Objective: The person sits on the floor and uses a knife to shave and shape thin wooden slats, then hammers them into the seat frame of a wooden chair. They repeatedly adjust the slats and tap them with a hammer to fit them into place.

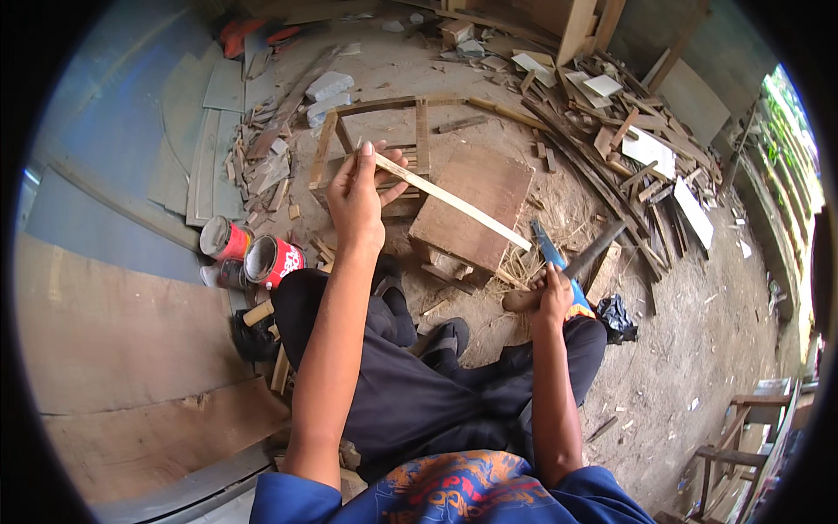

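Observation:
My left hand (360,188) is raised, pinching one end of a thin, pale wood strip (454,203) between thumb and fingers. The strip slants down to the right, passing above a brown wooden box-like block (484,179). In my right hand (555,295), near my right knee, is a machete (595,251) with a dark blade pointing up and to the right; its brown handle end sticks out left of my fist. The blade is apart from the strip. Just beyond this hand lies a long blue thing (548,244), partly hidden, its kind unclear.
A wooden frame (422,131) stands behind the block. Red paint cans (278,260) sit left of my knee. Scrap wood and boards (646,153) pile up at far right, with shavings (515,262) around the block. A black plastic bag (618,319) lies beside my right knee.

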Motion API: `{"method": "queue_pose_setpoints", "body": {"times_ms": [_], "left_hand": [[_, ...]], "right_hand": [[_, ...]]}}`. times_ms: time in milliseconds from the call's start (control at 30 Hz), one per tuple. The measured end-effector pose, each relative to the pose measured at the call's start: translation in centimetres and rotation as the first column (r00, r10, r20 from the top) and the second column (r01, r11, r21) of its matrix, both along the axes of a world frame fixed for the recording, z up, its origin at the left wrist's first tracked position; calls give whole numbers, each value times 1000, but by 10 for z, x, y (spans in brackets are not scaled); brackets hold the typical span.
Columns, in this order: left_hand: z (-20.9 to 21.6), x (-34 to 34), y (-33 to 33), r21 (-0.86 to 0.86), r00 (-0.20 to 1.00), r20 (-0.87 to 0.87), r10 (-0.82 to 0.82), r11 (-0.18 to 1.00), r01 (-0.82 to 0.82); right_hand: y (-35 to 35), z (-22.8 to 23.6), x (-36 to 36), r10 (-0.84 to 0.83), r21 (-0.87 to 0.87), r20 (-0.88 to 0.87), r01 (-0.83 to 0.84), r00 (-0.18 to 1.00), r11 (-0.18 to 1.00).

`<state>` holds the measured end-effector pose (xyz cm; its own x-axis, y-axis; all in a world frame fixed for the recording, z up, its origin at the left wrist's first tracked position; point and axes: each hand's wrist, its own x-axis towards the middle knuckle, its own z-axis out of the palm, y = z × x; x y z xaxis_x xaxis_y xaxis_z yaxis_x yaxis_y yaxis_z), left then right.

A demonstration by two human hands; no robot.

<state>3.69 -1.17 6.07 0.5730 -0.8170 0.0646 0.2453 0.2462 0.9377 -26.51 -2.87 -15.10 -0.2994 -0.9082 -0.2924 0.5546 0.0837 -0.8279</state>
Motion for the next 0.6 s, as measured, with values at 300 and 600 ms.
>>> {"method": "queue_pose_setpoints", "body": {"times_ms": [300,600], "left_hand": [[-5,0,-2,26,999,-30,30,999,-29],[-9,10,5,46,990,39,139,989,-141]], "right_hand": [[29,21,-8,149,-67,-351,-183,924,981],[69,68,33,597,-229,-66,-595,799,770]]}}
